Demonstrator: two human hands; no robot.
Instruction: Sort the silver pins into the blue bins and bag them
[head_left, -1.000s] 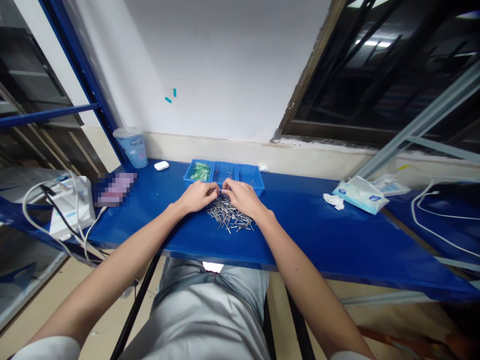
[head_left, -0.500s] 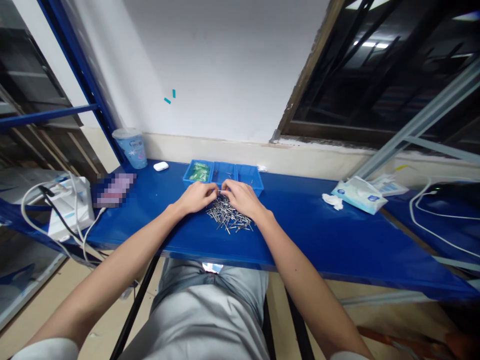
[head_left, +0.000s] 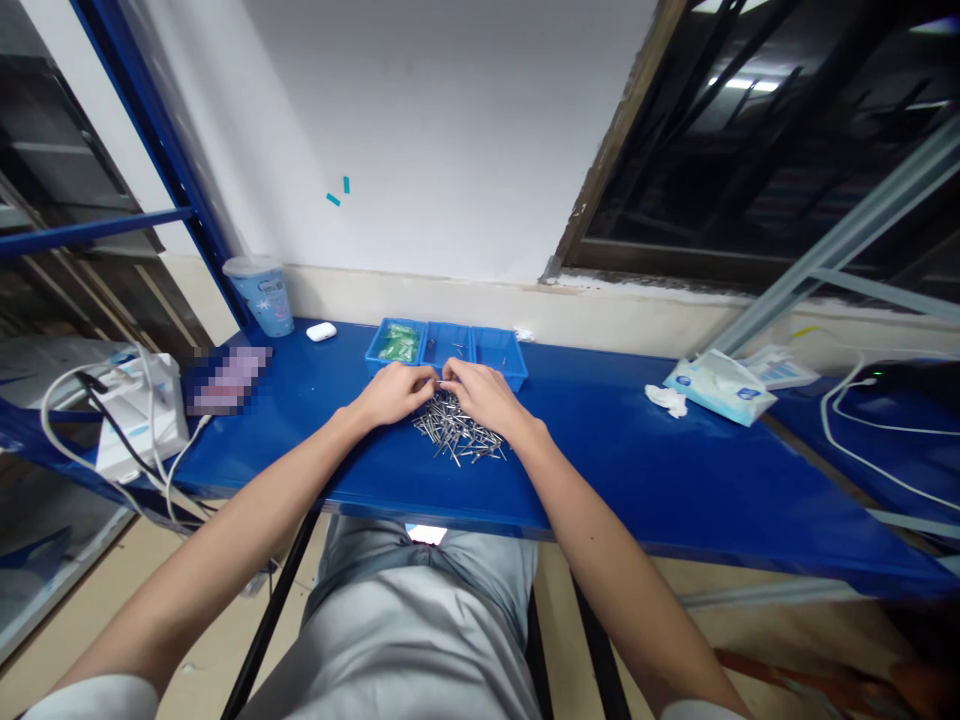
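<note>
A pile of thin silvery metal pins (head_left: 461, 432) lies on the blue table (head_left: 600, 430). Just above its upper edge, my left hand (head_left: 397, 392) and my right hand (head_left: 480, 393) meet fingertip to fingertip. Both are closed in a pinch, with a small metal pin (head_left: 439, 383) between them. Behind the hands stand three joined blue bins. Green packets fill the left bin (head_left: 400, 343), a few small pins lie in the middle bin (head_left: 448, 345), and the right bin (head_left: 498, 352) shows little inside.
At the left are a blue cup (head_left: 262, 297), a white case (head_left: 322, 332), a blurred phone-like item (head_left: 231, 380) and a power strip (head_left: 142, 420) with cables. A tissue pack (head_left: 720, 387) and crumpled tissue (head_left: 666, 401) lie at the right.
</note>
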